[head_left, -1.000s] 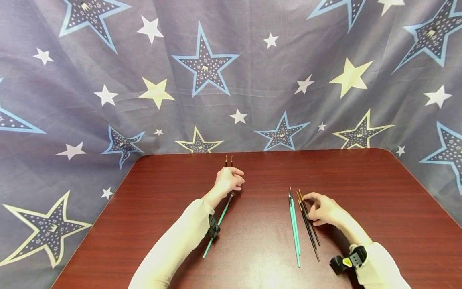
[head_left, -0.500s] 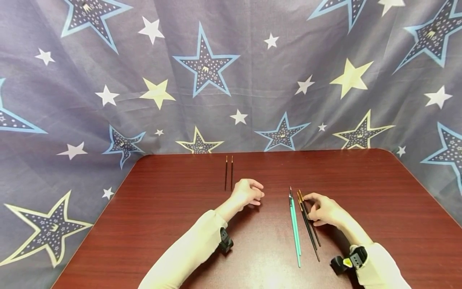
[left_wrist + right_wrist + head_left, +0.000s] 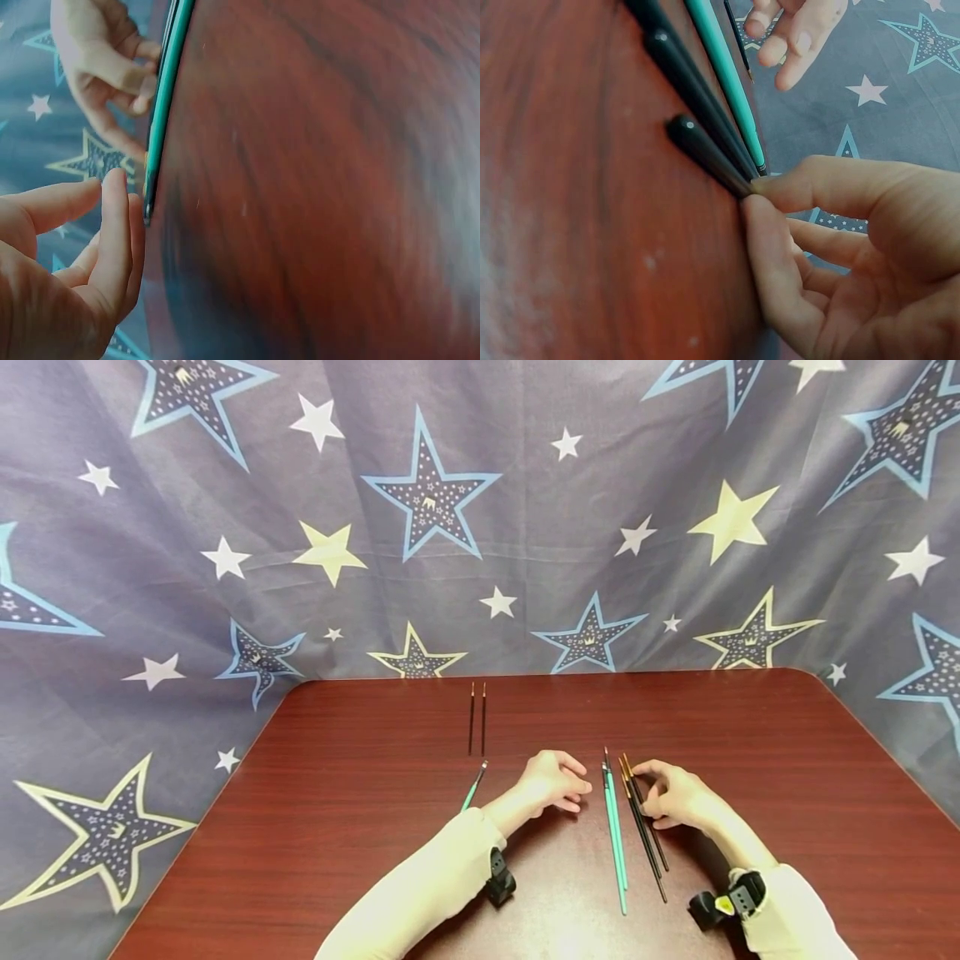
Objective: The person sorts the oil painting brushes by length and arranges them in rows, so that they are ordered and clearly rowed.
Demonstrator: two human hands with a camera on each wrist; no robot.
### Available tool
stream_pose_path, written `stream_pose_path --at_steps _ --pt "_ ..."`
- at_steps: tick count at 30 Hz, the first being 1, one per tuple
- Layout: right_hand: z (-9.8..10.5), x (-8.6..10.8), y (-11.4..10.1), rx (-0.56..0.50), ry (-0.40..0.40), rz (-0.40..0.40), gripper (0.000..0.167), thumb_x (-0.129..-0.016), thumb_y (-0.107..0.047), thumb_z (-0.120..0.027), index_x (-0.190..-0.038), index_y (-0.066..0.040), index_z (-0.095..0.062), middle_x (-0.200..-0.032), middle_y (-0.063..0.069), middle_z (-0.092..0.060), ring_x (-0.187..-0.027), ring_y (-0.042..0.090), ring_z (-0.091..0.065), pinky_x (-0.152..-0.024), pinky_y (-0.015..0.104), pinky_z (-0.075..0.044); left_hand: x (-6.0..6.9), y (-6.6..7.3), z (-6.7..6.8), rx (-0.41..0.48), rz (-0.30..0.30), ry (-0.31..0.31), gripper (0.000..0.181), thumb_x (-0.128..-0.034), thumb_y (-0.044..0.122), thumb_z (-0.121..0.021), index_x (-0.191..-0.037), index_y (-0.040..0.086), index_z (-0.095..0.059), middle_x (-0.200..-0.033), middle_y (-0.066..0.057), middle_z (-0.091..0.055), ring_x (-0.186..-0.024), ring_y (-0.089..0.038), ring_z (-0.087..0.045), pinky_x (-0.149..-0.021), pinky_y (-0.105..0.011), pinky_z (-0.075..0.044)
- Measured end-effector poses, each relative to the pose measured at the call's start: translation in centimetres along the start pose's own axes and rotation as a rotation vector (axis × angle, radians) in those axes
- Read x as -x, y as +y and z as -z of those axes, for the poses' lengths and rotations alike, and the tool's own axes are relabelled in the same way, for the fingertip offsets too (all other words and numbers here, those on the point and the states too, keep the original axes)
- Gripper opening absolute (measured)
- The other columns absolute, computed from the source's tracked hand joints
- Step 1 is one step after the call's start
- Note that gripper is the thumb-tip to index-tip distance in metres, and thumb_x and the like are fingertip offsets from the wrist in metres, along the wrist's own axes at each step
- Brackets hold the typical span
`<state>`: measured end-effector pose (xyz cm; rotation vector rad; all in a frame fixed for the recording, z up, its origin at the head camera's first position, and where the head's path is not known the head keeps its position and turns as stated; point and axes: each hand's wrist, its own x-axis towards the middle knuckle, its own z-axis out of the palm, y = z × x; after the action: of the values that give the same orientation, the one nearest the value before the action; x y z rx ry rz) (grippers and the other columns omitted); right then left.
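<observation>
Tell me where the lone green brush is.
In the head view, the lone green brush lies left of the left hand, just below the two far black brushes, partly hidden by the left sleeve.

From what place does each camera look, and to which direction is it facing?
Head: worn on the head, facing forward and down at the table and the cloth behind; the left hand, right hand and sleeves show.
Left wrist: worn there, facing along the left hand toward a teal brush; the left hand is near, the right hand beyond.
Right wrist: worn there, facing the right hand, which pinches a black brush; the left hand shows at the top.
Shared by both wrist views: left hand, right hand, table, cloth.
</observation>
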<state>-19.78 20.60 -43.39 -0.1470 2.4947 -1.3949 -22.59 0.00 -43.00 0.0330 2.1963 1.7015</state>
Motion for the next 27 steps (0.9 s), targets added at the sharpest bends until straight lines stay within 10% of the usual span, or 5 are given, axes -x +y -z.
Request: stream_pose_path --at_steps 14,27 --pt "0.0 0.0 -0.2 -0.008 -0.004 -0.001 0.055 -0.07 0.006 -0.059 -0.123 0.003 -0.046 -0.069 0.006 -0.049 -0.06 0.017 -0.058 -0.053 0.033 -0.058 -0.1 -0.2 -2.7 -0.008 0.018 0.035 0.024 -0.0672 -0.007 -0.073 -0.087 -0.003 -0.059 -0.065 -0.011 -0.063 -0.051 -0.018 -0.059 -0.046 -0.028 -0.057" --pt "0.0 0.0 -0.1 -0.005 0.008 -0.001 0.054 -0.069 0.007 -0.059 -0.122 0.003 -0.047 -0.069 0.006 -0.05 -0.06 0.016 -0.059 -0.053 0.033 -0.058 0.2 0.6 -3.9 -0.314 -0.004 0.139 0.032 -0.0605 -0.002 -0.08 -0.079 0.004 -0.055 -0.064 -0.006 -0.054 -0.045 -0.016 -0.062 -0.038 -0.02 -0.052"
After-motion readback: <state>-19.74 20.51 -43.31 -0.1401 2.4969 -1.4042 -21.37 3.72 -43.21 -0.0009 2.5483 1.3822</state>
